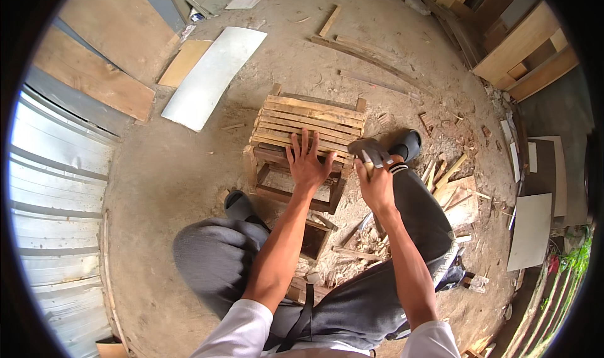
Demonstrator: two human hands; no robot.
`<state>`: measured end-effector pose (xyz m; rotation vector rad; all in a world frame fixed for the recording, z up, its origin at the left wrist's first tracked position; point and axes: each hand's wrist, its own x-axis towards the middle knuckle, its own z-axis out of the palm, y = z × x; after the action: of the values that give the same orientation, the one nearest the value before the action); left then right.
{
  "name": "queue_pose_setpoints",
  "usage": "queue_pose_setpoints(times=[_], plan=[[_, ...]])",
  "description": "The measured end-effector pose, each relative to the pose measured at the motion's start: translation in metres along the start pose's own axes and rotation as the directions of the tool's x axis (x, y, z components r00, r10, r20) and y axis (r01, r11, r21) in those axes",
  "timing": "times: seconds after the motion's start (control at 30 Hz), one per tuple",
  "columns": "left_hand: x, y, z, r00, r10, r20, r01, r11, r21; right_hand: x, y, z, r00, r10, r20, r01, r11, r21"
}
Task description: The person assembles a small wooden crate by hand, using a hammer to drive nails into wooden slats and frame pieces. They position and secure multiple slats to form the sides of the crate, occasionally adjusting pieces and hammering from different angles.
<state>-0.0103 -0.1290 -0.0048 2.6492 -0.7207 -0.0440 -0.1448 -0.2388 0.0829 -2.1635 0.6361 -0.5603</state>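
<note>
A small wooden stool (308,114) with a slatted top stands on the ground between my feet. My left hand (307,163) lies on the near slats with its fingers spread, holding nothing. My right hand (379,187) is closed round the handle of a hammer (371,149). Its dark metal head is beside the stool's near right corner; I cannot tell whether it touches the wood. Below the top, the stool's open frame and legs show, partly behind my left hand. No nail can be made out.
Wood offcuts (450,172) and shavings lie right of the stool, near my sandalled foot (405,145). Long strips (377,65) lie beyond it. A white sheet (214,78) rests at the far left, boards (525,53) lean at the far right, and corrugated metal (60,213) lines the left.
</note>
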Motion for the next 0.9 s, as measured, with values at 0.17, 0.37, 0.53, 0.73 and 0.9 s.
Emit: queue_pose_setpoints(times=[0.17, 0.37, 0.53, 0.73, 0.9], plan=[[-0.004, -0.002, 0.004, 0.987, 0.078, -0.144, -0.082, 0.996, -0.023, -0.001, 0.003, -0.005, 0.971, 0.132, 0.198, -0.083, 0.968, -0.236], [0.0, -0.004, 0.009, 0.989, 0.073, -0.13, -0.074, 0.997, -0.001, -0.003, 0.013, 0.003, 0.991, -0.108, -0.084, 0.11, 0.994, 0.012], [0.0, -0.006, 0.007, 0.997, 0.059, -0.04, -0.06, 0.998, -0.031, 0.002, -0.008, -0.009, 0.989, 0.057, 0.139, -0.029, 0.98, -0.198], [0.002, -0.009, 0.001, 0.994, 0.06, 0.09, -0.059, 0.998, -0.012, 0.003, -0.03, -0.079, 0.895, 0.332, 0.298, -0.353, 0.936, 0.015], [-0.041, -0.017, 0.003, 0.953, 0.189, -0.237, -0.229, 0.961, -0.154, -0.01, -0.029, -0.111, 0.954, 0.292, 0.072, -0.295, 0.955, 0.029]])
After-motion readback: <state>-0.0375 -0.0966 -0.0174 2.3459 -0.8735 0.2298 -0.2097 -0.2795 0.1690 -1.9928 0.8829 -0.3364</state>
